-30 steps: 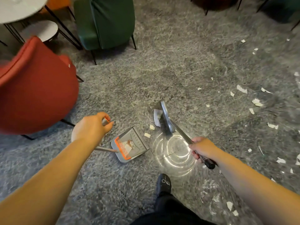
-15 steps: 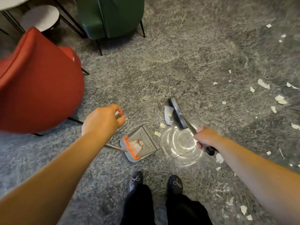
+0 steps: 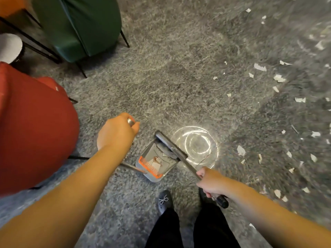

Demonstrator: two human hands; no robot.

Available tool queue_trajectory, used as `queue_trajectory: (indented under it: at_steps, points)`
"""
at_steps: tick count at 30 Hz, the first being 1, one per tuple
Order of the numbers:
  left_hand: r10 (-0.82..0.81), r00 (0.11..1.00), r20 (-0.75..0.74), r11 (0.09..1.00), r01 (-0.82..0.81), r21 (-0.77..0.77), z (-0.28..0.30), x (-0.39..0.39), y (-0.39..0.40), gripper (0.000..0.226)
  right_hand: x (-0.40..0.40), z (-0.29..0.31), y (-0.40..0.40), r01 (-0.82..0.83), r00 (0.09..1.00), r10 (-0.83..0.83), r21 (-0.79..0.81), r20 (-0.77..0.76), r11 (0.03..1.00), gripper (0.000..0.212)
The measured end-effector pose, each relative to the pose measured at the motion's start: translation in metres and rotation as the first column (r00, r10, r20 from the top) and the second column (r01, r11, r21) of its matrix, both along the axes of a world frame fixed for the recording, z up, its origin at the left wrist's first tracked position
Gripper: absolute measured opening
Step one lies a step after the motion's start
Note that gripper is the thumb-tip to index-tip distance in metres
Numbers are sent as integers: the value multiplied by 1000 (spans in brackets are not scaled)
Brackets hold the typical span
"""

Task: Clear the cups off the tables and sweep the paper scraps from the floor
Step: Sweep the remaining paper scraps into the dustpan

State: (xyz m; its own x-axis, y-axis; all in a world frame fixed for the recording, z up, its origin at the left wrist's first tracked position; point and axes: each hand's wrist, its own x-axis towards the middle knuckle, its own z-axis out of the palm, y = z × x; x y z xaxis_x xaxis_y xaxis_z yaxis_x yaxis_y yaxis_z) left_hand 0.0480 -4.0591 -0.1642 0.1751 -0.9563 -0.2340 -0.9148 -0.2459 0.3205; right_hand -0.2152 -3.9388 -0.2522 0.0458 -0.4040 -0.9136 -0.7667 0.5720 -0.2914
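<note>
My left hand (image 3: 116, 131) grips the top of the long metal handle of a grey dustpan (image 3: 154, 162) with an orange comb edge. The pan rests on the grey carpet in front of my feet and holds a few paper scraps. My right hand (image 3: 211, 182) grips the dark handle of a broom (image 3: 172, 146), whose grey head lies across the pan's open mouth. Several white paper scraps (image 3: 240, 150) lie scattered over the carpet to the right of the broom, out to the right edge.
A red chair (image 3: 34, 129) stands close on the left, a green chair (image 3: 78, 27) behind it, and a small round white table (image 3: 9, 47) at the far left. A bright ring of light (image 3: 196, 144) falls on the carpet. My shoes (image 3: 163, 201) are just below the pan.
The broom head swept left from the carpet onto the dustpan's mouth, taking the scraps that lay beside the pan. My right hand pulled back toward me. The view shifted slightly.
</note>
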Motion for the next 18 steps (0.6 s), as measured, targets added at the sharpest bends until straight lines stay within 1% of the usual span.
queue_trajectory:
  at_steps: [3, 6, 8, 10, 14, 18]
  points:
    - [-17, 998, -56, 1000, 16, -19, 0, -3, 1, 15, 7, 13, 12, 30, 995, -31, 13, 90, 999, 45]
    - [-46, 991, -128, 999, 42, -32, 0, -9, 2, 14, 3, 27, 21, 98, 985, -98, 9, 144, 995, 48]
    - [-95, 985, -146, 995, 91, -35, 2, -14, 4, 12, -6, 36, 29, 168, 971, -167, 8, 170, 986, 49]
    - [-166, 978, -128, 986, 163, -31, 4, -19, 5, 11, -19, 43, 39, 270, 943, -268, 17, 196, 963, 48]
    - [-324, 942, -87, 946, 322, -36, 13, -41, 0, 11, -45, 55, 61, 480, 843, -470, 28, 261, 877, 42]
    - [-462, 884, -68, 885, 456, -93, 25, -76, -8, 12, -74, 56, 80, 682, 703, -658, 7, 269, 731, 38]
